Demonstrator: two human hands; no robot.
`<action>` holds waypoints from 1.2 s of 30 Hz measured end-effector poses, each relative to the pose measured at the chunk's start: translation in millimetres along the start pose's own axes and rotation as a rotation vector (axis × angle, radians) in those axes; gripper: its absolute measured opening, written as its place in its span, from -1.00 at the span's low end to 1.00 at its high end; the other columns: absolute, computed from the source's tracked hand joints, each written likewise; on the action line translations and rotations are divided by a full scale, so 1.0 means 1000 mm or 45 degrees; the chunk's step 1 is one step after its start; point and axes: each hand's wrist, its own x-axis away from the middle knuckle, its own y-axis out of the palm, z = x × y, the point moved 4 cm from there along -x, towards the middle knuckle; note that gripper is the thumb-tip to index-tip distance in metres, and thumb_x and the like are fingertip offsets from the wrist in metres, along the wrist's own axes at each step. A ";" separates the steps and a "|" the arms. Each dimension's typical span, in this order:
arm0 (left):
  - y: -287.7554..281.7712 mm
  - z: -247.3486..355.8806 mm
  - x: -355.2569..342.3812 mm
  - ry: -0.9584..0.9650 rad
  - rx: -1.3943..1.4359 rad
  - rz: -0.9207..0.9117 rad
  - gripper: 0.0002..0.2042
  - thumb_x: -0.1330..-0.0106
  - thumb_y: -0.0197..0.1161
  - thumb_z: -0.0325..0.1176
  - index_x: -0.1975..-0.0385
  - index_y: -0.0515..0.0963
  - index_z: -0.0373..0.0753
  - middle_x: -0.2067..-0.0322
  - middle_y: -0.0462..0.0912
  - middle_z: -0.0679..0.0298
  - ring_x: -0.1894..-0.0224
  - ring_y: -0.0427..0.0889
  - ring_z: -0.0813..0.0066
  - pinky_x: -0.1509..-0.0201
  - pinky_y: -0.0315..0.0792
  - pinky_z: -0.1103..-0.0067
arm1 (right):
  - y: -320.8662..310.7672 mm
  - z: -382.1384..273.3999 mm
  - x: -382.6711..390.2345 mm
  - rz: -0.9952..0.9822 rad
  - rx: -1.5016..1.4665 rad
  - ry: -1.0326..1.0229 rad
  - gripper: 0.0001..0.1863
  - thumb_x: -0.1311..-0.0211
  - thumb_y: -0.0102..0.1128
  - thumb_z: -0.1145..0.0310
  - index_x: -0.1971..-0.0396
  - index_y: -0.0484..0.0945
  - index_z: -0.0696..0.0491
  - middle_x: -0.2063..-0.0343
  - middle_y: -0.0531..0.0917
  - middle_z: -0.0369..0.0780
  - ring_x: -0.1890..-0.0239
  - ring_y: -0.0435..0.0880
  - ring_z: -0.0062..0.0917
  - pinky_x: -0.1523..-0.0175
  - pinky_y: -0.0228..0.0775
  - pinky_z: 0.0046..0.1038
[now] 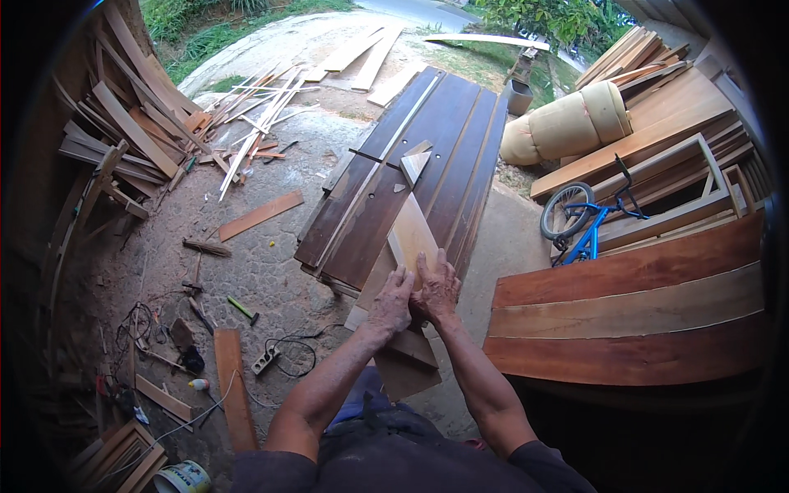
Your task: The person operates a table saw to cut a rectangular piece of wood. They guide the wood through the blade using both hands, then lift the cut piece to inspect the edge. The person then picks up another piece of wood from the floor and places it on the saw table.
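Observation:
A pale wooden board (413, 232) lies at a slant over the near end of a dark plank-topped bench (448, 123). Both my hands are on its near part. My left hand (391, 302) grips the left edge with its fingers bent. Close beside it, my right hand (436, 287) curls over the right edge, thumb side toward the left hand. Beneath them sit a browner board (375, 275) and a wooden block (408, 349), partly hidden by my wrists. Just past the board's far end, a small pointed wood piece (415, 167) rests on the bench top.
Loose strips (261, 123) and a green-handled hammer (243, 310) lie on the left floor, near a power strip (265, 360) with its cord. To the right stand a blue bicycle (588, 238), a rolled foam mat (567, 123) and a reddish panel (629, 324).

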 end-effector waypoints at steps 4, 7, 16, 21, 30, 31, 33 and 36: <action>-0.048 0.003 0.048 -0.166 0.073 0.332 -0.30 -0.15 0.33 -0.39 -0.31 0.19 -0.36 -0.22 0.27 -0.18 -0.29 0.27 -0.09 -0.37 0.21 0.20 | -0.014 -0.001 0.000 -0.060 -0.013 0.022 -0.07 0.03 0.35 -0.15 -0.36 0.27 -0.10 -0.38 0.06 0.09 -0.33 0.16 0.02 -0.30 0.07 0.06; -0.043 -0.010 0.121 -0.673 0.217 0.657 -0.20 -0.14 0.43 -0.33 -0.33 0.10 -0.35 -0.20 0.28 -0.15 -0.23 0.35 0.01 -0.29 0.29 0.29 | -0.013 -0.003 0.000 -0.076 -0.007 0.027 -0.03 0.05 0.37 -0.18 -0.37 0.25 -0.09 -0.39 0.04 0.08 -0.34 0.14 0.01 -0.31 0.06 0.06; 0.054 -0.021 0.153 -1.186 1.881 0.591 -0.36 -0.26 0.40 -0.32 -0.24 0.18 -0.30 -0.07 0.46 0.08 -0.10 0.46 0.31 -0.17 0.39 0.39 | -0.014 -0.009 -0.001 -0.103 -0.009 0.033 -0.04 0.04 0.37 -0.14 -0.38 0.23 -0.10 -0.39 0.02 0.08 -0.35 0.12 0.03 -0.34 0.03 0.04; 0.059 -0.034 0.150 -1.137 1.713 0.364 -0.48 -0.26 0.40 -0.32 -0.14 0.32 -0.33 -0.01 0.52 0.12 0.03 0.54 0.35 -0.03 0.49 0.43 | -0.014 -0.006 0.000 -0.130 -0.005 0.050 -0.03 0.05 0.38 -0.15 -0.38 0.23 -0.09 -0.39 0.03 0.07 -0.35 0.12 0.03 -0.33 0.05 0.04; 0.043 -0.021 0.132 -1.092 1.655 0.371 -0.52 -0.26 0.40 -0.30 -0.09 0.40 -0.36 0.01 0.56 0.16 0.00 0.53 0.36 -0.06 0.46 0.44 | -0.020 -0.006 -0.005 -0.130 -0.023 0.051 -0.04 0.05 0.39 -0.13 -0.37 0.26 -0.08 -0.39 0.04 0.04 -0.34 0.14 0.01 -0.32 0.10 0.02; 0.042 -0.020 0.128 -1.106 1.633 0.358 -0.52 -0.26 0.40 -0.30 -0.09 0.41 -0.35 0.01 0.56 0.17 0.00 0.53 0.35 -0.06 0.46 0.44 | -0.020 -0.005 -0.007 -0.118 -0.029 0.045 -0.05 0.05 0.39 -0.13 -0.37 0.26 -0.08 -0.39 0.04 0.03 -0.34 0.14 0.01 -0.32 0.10 0.02; 0.042 -0.021 0.123 -1.121 1.575 0.363 -0.52 -0.26 0.41 -0.28 -0.09 0.41 -0.35 0.01 0.57 0.16 0.02 0.54 0.35 -0.03 0.47 0.43 | -0.022 -0.004 -0.012 -0.095 -0.040 0.032 -0.05 0.04 0.39 -0.12 -0.37 0.27 -0.08 -0.39 0.05 0.03 -0.34 0.14 0.01 -0.33 0.10 0.01; 0.043 -0.022 0.123 -1.144 1.518 0.352 -0.51 -0.25 0.42 -0.26 -0.07 0.42 -0.36 0.02 0.58 0.14 0.05 0.56 0.34 0.00 0.49 0.42 | -0.026 -0.005 -0.014 -0.142 -0.039 0.043 -0.06 0.04 0.39 -0.12 -0.36 0.27 -0.08 -0.39 0.05 0.03 -0.35 0.14 0.00 -0.34 0.09 0.00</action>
